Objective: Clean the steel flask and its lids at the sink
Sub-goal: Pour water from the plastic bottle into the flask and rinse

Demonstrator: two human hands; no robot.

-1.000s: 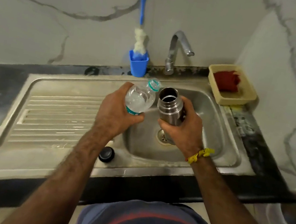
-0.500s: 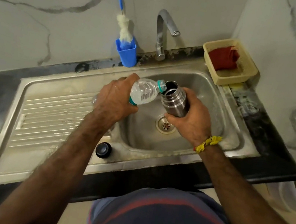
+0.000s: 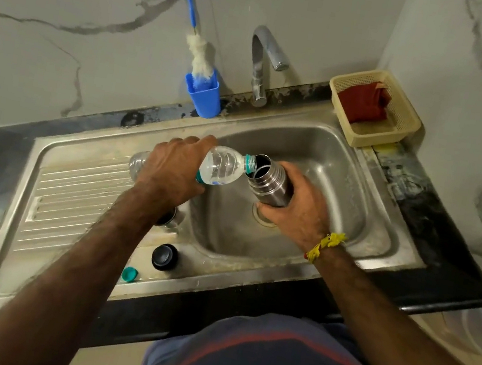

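- steel flask (image 3: pixel 269 183): open-mouthed, tilted, held over the sink basin (image 3: pixel 344 179) above the drain.
- right hand (image 3: pixel 295 213): fingers and thumb curled round the flask's lower body; yellow thread band (image 3: pixel 326 246) at the wrist.
- plastic water bottle (image 3: pixel 223 167): clear, uncapped, tipped nearly flat, its teal-ringed neck touching the flask's mouth.
- left hand (image 3: pixel 175 172): fingers wrapped round the bottle's middle, gripping it.
- black lid (image 3: pixel 164 257): on the sink's front ledge, just beside the basin's corner.
- teal cap (image 3: pixel 129 274): on the ledge, near the black lid, to its left.
- second dark round item (image 3: pixel 169 218): partly hidden under the left wrist; cannot tell what it is.
- bottle brush (image 3: pixel 199 56): blue handle, white head, standing in a blue cup (image 3: pixel 204 97) against the wall.
- tap (image 3: pixel 264 59): behind the basin.
- cream basket (image 3: pixel 398 134): at the basin's far right corner, holding a red cloth (image 3: pixel 363 102).
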